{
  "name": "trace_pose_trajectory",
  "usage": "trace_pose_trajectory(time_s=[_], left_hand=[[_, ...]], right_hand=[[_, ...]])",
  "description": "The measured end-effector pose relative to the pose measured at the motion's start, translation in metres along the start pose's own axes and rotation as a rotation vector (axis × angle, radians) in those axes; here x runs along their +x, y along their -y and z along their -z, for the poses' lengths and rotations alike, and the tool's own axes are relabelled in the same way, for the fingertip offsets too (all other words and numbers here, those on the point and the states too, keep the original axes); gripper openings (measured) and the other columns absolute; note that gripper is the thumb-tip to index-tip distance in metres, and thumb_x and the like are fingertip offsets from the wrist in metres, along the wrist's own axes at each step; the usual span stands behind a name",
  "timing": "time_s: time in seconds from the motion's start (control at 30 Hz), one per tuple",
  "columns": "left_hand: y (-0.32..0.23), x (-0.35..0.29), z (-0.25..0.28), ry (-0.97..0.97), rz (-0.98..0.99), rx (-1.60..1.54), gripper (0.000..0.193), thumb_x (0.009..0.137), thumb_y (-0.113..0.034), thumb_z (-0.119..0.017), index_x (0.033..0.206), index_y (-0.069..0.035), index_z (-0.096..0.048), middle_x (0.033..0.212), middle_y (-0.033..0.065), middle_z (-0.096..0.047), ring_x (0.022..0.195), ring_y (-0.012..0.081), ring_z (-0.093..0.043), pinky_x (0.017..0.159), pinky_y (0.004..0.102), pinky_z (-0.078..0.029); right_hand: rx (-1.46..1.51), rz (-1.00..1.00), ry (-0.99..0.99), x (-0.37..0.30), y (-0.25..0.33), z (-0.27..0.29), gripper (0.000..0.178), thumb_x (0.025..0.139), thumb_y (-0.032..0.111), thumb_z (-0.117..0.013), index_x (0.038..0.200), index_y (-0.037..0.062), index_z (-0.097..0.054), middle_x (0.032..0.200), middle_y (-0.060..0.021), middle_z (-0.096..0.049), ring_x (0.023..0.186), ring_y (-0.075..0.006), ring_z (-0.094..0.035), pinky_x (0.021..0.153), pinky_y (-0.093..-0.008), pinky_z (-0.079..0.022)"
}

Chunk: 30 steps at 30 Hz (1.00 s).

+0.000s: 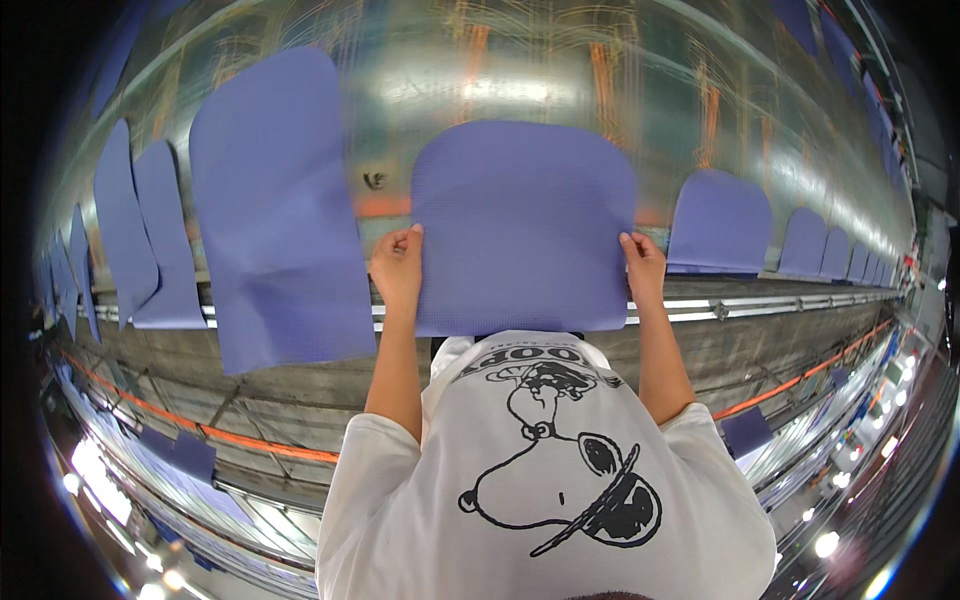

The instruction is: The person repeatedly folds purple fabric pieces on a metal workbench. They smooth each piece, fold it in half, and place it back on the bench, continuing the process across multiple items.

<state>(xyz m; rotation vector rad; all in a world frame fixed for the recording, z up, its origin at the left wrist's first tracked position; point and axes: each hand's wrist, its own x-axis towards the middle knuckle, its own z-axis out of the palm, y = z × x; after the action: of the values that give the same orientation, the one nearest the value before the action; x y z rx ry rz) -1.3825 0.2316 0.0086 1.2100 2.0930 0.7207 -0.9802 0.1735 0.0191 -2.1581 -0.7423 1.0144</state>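
Observation:
A purple textured mat piece with rounded far corners lies in front of me, its straight near edge close to my shirt. At its left edge, my left hand is closed, thumb and fingers pinching the rim. My right hand grips the opposite edge at about the same height, fingers curled. To the left lies a longer purple mat piece, creased across its lower part. Another rounded purple piece sits just right of my right hand.
Beneath the pieces runs a shiny greenish work surface with orange streaks. More purple pieces overlap at the far left, and several line the right. A metal rail edges the near side. An orange strip crosses the floor behind.

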Motion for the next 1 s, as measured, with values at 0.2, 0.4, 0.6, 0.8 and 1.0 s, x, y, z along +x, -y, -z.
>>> trace_pose_trajectory(time_s=[0.2,0.4,0.6,0.8,1.0], left_hand=[[0.001,0.003,0.014,0.181,0.183,-0.009,0.028,0.093,-0.027,-0.076,0.095,0.001,-0.075,0.081,0.0067,-0.072,0.072,0.0144,-0.065,0.070,0.0308,-0.052],[0.009,-0.003,0.013,0.223,0.279,-0.224,0.027,0.094,-0.024,-0.076,0.104,0.002,-0.074,0.082,0.0031,-0.073,0.073,0.0086,-0.064,0.068,0.0255,-0.051],[0.015,-0.004,0.008,0.208,0.176,-0.301,0.023,0.097,-0.021,-0.074,0.102,0.001,-0.073,0.080,0.0014,-0.070,0.070,0.0061,-0.060,0.065,0.0237,-0.049],[-0.005,-0.014,0.018,0.071,-0.102,-0.189,0.018,0.095,-0.020,-0.076,0.097,-0.002,-0.074,0.083,0.0046,-0.068,0.070,0.0115,-0.061,0.065,0.0268,-0.049],[-0.005,-0.005,0.009,-0.011,-0.095,-0.096,0.017,0.093,-0.021,-0.076,0.093,-0.003,-0.075,0.085,0.0094,-0.067,0.074,0.0219,-0.065,0.068,0.0363,-0.052]], right_hand=[[-0.069,0.020,0.006,-0.009,-0.012,0.008,0.025,0.095,0.021,-0.076,0.105,-0.0020,-0.073,0.079,0.0021,-0.065,0.072,-0.0056,-0.054,0.067,-0.0235,-0.046],[-0.010,-0.056,-0.005,-0.018,-0.020,0.009,0.029,0.094,0.020,-0.078,0.111,-0.0022,-0.072,0.085,0.0001,-0.068,0.077,-0.0074,-0.059,0.075,-0.0240,-0.049],[0.047,-0.019,-0.003,-0.013,-0.034,0.011,0.025,0.095,0.018,-0.077,0.110,-0.0009,-0.072,0.089,0.0001,-0.069,0.080,-0.0071,-0.059,0.074,-0.0232,-0.048],[0.063,-0.028,-0.125,-0.026,-0.022,0.013,0.021,0.097,0.018,-0.076,0.107,-0.0006,-0.072,0.088,0.0012,-0.068,0.079,-0.0061,-0.058,0.073,-0.0221,-0.047],[0.086,0.020,-0.114,-0.016,-0.017,0.000,0.024,0.098,0.018,-0.075,0.111,-0.0014,-0.070,0.094,-0.0016,-0.069,0.085,-0.0073,-0.060,0.078,-0.0231,-0.048]])
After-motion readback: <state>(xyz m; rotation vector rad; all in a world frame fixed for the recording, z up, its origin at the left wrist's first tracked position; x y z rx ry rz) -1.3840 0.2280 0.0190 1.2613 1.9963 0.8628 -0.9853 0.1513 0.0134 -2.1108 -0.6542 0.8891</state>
